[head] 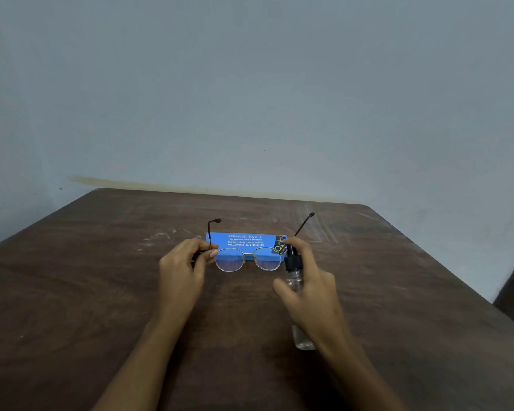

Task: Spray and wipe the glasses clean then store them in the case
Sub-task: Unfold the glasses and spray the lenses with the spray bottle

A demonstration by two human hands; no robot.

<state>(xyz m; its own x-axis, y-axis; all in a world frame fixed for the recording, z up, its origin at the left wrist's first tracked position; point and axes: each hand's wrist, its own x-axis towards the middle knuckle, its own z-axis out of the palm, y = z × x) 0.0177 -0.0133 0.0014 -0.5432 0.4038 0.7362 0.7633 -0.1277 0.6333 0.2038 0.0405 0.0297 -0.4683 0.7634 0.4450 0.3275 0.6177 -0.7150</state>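
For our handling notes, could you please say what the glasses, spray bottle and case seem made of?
The glasses look like thin, shiny metal wire rims with clear lenses and dark temple tips, perhaps plastic. The spray bottle appears clear plastic or glass, see-through, with a black nozzle. The case is matte blue with printed lettering; plastic or card, unclear.

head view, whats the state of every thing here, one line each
glasses: unfolded, arms open, held up in front of the case
spray bottle: held tilted, black pump end close to one lens
case: shut, lying flat on the table, printed side up
left hand: pinches the glasses near one hinge
right hand: grips the spray bottle, a finger over the pump
table: brown, pale scuff marks
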